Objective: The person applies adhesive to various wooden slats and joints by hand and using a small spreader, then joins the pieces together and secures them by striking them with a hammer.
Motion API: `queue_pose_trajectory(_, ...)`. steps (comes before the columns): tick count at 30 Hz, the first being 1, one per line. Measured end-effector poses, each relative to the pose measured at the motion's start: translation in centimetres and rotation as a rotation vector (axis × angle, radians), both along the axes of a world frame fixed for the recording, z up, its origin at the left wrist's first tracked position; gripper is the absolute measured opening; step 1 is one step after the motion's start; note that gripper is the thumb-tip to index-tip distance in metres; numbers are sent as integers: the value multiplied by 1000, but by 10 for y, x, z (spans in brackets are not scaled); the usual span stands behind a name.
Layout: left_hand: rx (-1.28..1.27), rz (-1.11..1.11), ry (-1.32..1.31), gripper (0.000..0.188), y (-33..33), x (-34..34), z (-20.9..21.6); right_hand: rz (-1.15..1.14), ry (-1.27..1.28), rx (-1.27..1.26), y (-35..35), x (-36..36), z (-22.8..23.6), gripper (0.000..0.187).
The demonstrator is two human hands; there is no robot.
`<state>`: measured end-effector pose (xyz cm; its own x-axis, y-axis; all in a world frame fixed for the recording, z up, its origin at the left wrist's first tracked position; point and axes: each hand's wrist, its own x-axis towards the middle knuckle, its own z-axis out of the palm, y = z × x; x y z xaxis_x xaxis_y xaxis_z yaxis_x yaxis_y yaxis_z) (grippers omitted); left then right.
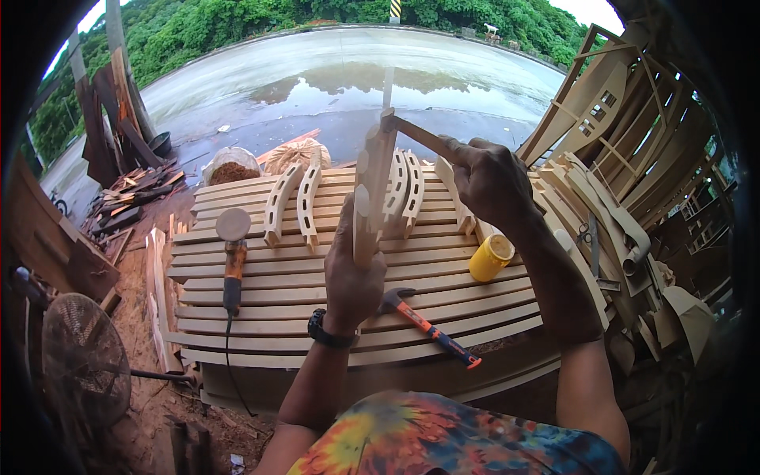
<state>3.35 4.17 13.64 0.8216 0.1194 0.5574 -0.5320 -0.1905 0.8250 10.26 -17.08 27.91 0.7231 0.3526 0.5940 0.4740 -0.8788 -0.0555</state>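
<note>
My left hand (352, 277), wearing a dark wristwatch, is closed around a pale wooden piece (370, 178) held upright above the slatted bench. The piece is slightly blurred, and part of it is hidden by my fingers. A thin flat stick (421, 137) is gripped in my right hand (495, 182), its far tip against the top end of the wooden piece. Below my right forearm, an open yellow jar (492, 257) stands on the slats. Curved, slotted wooden pieces (309, 204) lie on both sides of the held piece. Near my left wrist rests a claw hammer (431, 324).
An orange-and-black power tool (233, 269) with a round disc and cord lies left on the slatted bench (253, 339). A fan (87, 360) stands lower left. Scrap wood (134, 194) is piled far left; boards and cut pieces (609, 198) lean right. Scissors (584, 233) lie there.
</note>
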Motion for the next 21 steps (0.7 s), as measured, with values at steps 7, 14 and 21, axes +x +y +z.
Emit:
queue_pose_trajectory(7, 25, 66, -9, 53, -2, 1, 3, -1, -18, -11, 0, -7, 4, 38)
queue_pose_trajectory(14, 5, 73, -23, 51, 2, 2, 0, 48, 3, 67, -4, -6, 6, 38)
queue_pose_trajectory(21, -3, 76, -16, 48, 8, 2, 1, 66, -19, 215, -18, -3, 0, 40)
